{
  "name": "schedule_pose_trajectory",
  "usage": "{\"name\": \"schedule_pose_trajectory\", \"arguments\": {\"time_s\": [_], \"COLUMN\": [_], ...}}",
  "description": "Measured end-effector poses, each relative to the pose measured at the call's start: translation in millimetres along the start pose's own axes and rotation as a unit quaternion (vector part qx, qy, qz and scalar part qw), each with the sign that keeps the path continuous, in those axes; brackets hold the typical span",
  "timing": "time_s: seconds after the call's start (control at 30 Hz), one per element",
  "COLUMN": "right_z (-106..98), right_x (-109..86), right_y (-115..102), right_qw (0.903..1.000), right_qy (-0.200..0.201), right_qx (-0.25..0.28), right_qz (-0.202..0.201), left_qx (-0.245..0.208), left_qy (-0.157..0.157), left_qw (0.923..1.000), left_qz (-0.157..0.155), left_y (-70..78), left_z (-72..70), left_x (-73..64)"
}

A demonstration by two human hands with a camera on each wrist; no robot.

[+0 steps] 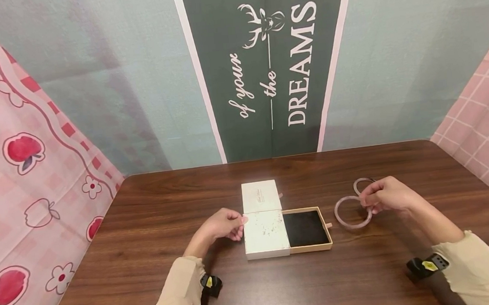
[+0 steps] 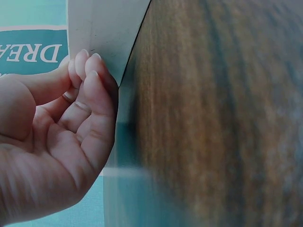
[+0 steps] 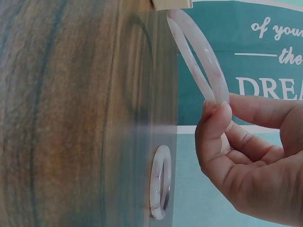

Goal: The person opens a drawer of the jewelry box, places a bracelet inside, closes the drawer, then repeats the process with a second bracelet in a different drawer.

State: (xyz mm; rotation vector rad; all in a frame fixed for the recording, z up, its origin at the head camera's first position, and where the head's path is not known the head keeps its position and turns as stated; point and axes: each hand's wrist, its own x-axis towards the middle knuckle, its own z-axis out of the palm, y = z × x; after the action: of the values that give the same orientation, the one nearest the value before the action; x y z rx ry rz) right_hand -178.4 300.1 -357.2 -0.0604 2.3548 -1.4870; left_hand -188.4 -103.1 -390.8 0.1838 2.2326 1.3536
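Observation:
A white drawer-style gift box [image 1: 265, 234] sits on the table with its tan-edged drawer [image 1: 330, 238] pulled out to the right. A black pad [image 1: 305, 229] lines that drawer. My left hand [image 1: 222, 223] holds the box's left side, thumb at the top edge and curled fingers against the side, also seen in the left wrist view. To the right of the drawer, my right hand [image 1: 388, 196] pinches a pale, marbled bangle [image 3: 213, 68] between thumb and fingertips, raised off the table. Another pale bangle [image 3: 158, 208] rests on the table, partly behind the right hand in the head view.
Behind the box's main part lies a white printed panel [image 1: 258, 197], with a small pink tab [image 1: 280, 195] beside it. The brown wooden table [image 1: 165, 192] ends at a printed curtain [image 1: 273, 73]. Patterned pink cloth [image 1: 27, 188] hangs on the left.

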Motion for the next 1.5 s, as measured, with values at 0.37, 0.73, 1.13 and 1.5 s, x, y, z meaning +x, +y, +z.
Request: {"name": "schedule_pose_trajectory", "arguments": {"time_s": [0.37, 0.73, 1.13, 1.5], "right_z": [2, 8, 18, 25], "right_x": [1.5, 0.9, 1.6, 2.1], "right_y": [-7, -20, -24, -25], "right_qw": [0.9999, 0.9997, 0.9992, 0.9992], "right_qy": [-0.001, -0.012, -0.020, -0.018], "right_qx": [-0.007, -0.005, -0.012, -0.012], "right_qz": [-0.009, -0.019, -0.032, -0.035], "left_qx": [-0.003, -0.004, -0.008, -0.009], "left_qy": [-0.004, -0.007, -0.013, -0.013], "left_qw": [1.0000, 1.0000, 0.9999, 0.9999], "left_qz": [0.004, 0.003, 0.001, -0.001], "left_y": [-0.5, 0.8, 1.5, 1.4], "left_z": [-1.0, -2.2, -2.3, -1.5], "left_x": [0.3, 0.6, -0.1, -0.7]}}
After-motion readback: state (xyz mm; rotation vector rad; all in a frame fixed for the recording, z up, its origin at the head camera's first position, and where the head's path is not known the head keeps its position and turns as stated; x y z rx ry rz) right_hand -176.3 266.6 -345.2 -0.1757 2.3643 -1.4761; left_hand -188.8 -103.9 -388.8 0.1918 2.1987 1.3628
